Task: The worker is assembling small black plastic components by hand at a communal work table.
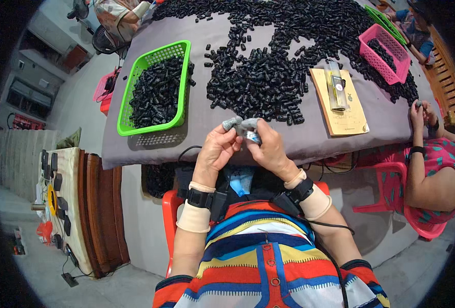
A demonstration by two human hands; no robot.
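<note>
My left hand and my right hand meet just over the near edge of the grey-covered table. Grey coverings wrap some fingertips. The left fingers are curled and pinched; whatever they grip is too small to make out. Between the right thumb and fingers shows a small blue-and-white piece. Straight beyond my hands lies a heap of small black cylindrical pieces. Left of it stands a green basket full of similar black pieces.
A tan booklet with a clear plastic container on it lies right of the heap. Beyond are a pink basket and more black pieces. A co-worker's hand holds something small at right; another person sits far left.
</note>
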